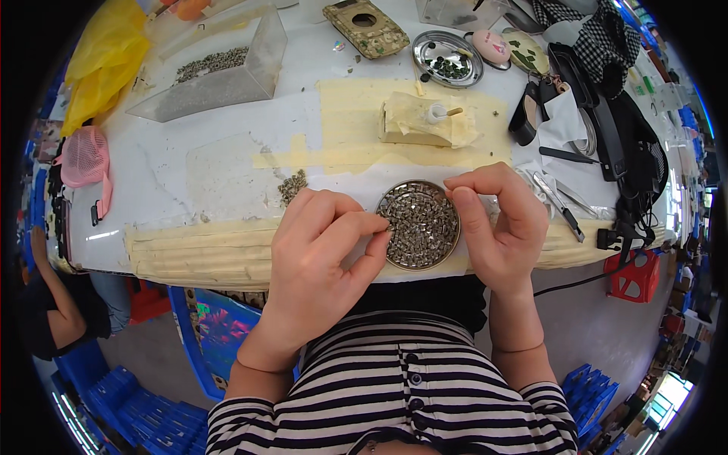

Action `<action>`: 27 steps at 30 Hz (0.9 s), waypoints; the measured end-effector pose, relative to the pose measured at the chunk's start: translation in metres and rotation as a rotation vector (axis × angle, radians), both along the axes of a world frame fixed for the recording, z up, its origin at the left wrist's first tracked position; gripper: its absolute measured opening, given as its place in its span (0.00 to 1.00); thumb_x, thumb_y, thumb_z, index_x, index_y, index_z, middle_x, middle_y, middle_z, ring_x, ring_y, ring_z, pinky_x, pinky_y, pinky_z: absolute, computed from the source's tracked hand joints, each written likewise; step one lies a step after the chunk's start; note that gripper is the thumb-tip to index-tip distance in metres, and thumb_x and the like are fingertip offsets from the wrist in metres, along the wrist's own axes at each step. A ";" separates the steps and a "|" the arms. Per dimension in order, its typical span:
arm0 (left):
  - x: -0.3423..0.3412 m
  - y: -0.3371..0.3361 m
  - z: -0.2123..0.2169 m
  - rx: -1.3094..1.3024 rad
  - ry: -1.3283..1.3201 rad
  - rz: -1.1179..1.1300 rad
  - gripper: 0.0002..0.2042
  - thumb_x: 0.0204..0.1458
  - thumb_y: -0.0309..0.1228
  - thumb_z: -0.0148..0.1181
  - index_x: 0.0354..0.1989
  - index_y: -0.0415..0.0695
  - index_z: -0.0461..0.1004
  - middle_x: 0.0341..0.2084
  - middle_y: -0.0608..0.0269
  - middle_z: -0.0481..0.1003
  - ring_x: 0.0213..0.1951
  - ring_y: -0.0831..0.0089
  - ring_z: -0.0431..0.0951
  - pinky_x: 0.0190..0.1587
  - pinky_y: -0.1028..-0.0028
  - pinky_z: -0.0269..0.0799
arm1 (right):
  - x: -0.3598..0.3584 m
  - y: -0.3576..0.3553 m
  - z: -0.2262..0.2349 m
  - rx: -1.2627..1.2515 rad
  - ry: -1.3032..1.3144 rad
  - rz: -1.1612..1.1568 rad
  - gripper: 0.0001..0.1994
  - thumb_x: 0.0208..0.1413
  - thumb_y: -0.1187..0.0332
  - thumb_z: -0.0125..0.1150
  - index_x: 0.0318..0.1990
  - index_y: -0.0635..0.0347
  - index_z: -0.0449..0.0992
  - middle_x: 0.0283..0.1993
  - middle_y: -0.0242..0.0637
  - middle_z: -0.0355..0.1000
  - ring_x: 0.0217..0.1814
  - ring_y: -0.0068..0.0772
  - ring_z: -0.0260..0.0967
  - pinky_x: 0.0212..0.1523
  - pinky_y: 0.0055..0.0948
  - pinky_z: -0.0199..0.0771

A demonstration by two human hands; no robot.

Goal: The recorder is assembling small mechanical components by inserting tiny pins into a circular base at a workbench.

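Observation:
A round metal dish (pixel 419 268) filled with many small grey metal parts (pixel 418 226) sits at the table's near edge. My left hand (pixel 315 258) is at the dish's left rim, thumb and forefinger pinched together; a tiny piece may be between the tips, too small to name. On the opposite side, my right hand (pixel 506 227) has its thumb and forefinger pressed together by the upper right rim. Whatever it pinches, if anything, I cannot make out. Beyond my left hand lies a loose little pile of similar parts (pixel 292 186).
A clear bin (pixel 205 98) with more parts stands far left, near a yellow bag (pixel 106 61). A taped block (pixel 413 129) holds a small white bottle (pixel 437 114). Behind it are a camouflage-patterned box (pixel 368 30) and a steel plate (pixel 474 76). A utility knife (pixel 560 205) lies right.

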State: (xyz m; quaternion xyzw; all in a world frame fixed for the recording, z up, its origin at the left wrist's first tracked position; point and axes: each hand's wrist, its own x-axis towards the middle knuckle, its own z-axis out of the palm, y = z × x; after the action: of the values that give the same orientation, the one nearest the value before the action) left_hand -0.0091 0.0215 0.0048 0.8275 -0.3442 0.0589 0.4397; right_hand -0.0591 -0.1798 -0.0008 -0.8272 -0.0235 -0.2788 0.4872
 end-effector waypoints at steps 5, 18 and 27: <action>-0.006 0.005 0.010 -0.045 0.080 0.058 0.10 0.40 0.17 0.68 0.33 0.39 0.80 0.27 0.61 0.74 0.30 0.67 0.72 0.33 0.73 0.67 | 0.000 0.000 0.001 0.019 0.012 0.005 0.02 0.51 0.79 0.66 0.32 0.66 0.80 0.29 0.37 0.76 0.29 0.30 0.71 0.31 0.25 0.69; -0.081 0.122 -0.063 0.224 0.864 -0.337 0.06 0.57 0.26 0.60 0.40 0.39 0.77 0.33 0.56 0.77 0.30 0.55 0.77 0.34 0.66 0.73 | -0.008 -0.005 -0.002 0.050 0.036 0.070 0.04 0.59 0.77 0.60 0.37 0.71 0.77 0.33 0.39 0.75 0.35 0.27 0.72 0.40 0.22 0.69; -0.085 0.135 -0.097 0.186 0.941 -0.248 0.09 0.59 0.32 0.61 0.38 0.37 0.76 0.30 0.58 0.75 0.31 0.74 0.73 0.33 0.74 0.70 | -0.005 -0.007 0.001 0.090 0.007 0.068 0.02 0.50 0.80 0.66 0.31 0.66 0.79 0.30 0.38 0.78 0.30 0.33 0.73 0.32 0.26 0.69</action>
State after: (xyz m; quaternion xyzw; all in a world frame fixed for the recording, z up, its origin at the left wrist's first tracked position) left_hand -0.0941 0.1569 -0.0920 0.7530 -0.2079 -0.4046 0.4754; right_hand -0.0638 -0.1868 -0.0001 -0.8042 -0.0375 -0.2600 0.5332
